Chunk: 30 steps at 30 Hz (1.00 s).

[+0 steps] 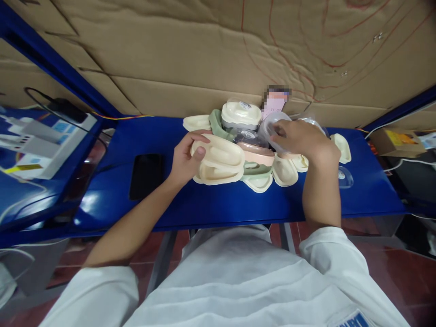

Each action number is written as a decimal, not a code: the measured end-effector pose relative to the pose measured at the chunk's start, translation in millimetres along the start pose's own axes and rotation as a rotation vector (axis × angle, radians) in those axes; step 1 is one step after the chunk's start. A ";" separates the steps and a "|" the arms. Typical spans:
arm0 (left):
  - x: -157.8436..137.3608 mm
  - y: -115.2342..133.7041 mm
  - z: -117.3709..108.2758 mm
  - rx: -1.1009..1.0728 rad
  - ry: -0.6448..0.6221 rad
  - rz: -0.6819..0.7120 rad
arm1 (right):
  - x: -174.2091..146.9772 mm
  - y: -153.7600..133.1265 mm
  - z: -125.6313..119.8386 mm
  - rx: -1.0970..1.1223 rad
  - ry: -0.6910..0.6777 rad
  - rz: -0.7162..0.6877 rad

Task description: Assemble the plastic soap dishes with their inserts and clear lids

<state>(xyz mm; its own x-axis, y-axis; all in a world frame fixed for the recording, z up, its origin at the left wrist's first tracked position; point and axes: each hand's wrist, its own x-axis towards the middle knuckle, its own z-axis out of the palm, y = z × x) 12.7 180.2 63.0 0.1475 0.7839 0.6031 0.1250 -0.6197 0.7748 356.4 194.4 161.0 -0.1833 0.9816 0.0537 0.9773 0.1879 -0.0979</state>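
My left hand [190,156] grips a cream plastic tray [225,152], its thumb on the top face and its fingers behind the far edge. Another cream tray [221,173] shows just under it; whether the hand holds that too is unclear. At the right of the pile, my right hand [299,138] is closed with its fingertips at a translucent plastic lid [271,125]. Between the hands lie a cream-lidded box [241,113], a pink box [257,156], a green tray [257,170] and a green piece [218,122].
More cream pieces [285,171] lie around the pile, one cream piece [340,147] at its right. A clear lid [345,177] rests near there. A black phone [146,177] lies at the left of the blue table [204,211]; a lit phone [274,101] leans on the cardboard wall [177,59].
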 end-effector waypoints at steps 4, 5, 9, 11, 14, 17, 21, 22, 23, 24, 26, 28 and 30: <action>0.1 -1.7 0.3 -0.077 0.012 0.011 | -15.2 -13.1 -13.7 -0.013 0.009 -0.091; 0.0 -3.7 0.8 -0.100 0.025 0.000 | -20.5 -19.3 -18.8 0.017 0.005 -0.144; -2.4 -8.8 4.3 -0.166 0.049 -0.062 | -41.2 -51.3 -31.5 0.265 -0.079 -0.471; -5.0 -6.5 7.0 -0.187 0.044 -0.066 | -48.8 -69.0 -28.1 0.347 -0.105 -0.591; -8.1 0.5 10.4 -0.225 0.058 -0.041 | -53.9 -92.8 -13.6 0.334 -0.037 -0.622; -8.1 4.6 11.1 -0.190 0.124 0.028 | -50.1 -106.4 -3.9 0.276 0.043 -0.589; -9.7 5.3 13.8 -0.151 0.090 0.099 | -49.9 -95.0 -4.2 0.350 0.104 -0.617; -11.8 5.9 15.5 -0.138 0.059 0.117 | -54.8 -85.9 -1.0 0.377 0.137 -0.600; -14.8 6.8 17.5 -0.112 0.038 0.133 | -62.1 -74.7 5.4 0.400 0.201 -0.566; -18.3 8.2 19.5 -0.067 0.023 0.152 | -71.4 -61.8 15.1 0.414 0.291 -0.513; -26.1 11.9 23.2 0.070 -0.022 0.217 | -93.3 -33.6 42.0 0.400 0.573 -0.377; -32.7 16.8 26.5 0.228 -0.121 0.299 | -114.4 -6.8 70.3 0.316 0.781 -0.231; -37.3 23.3 29.9 0.346 -0.257 0.368 | -131.2 13.5 90.4 0.263 0.833 -0.171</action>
<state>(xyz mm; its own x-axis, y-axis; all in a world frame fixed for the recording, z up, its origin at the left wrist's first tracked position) 39.5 135.3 52.9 0.4708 0.5062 0.7226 0.3278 -0.8608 0.3894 384.0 71.2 62.8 -0.0871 0.6148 0.7839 0.8687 0.4320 -0.2423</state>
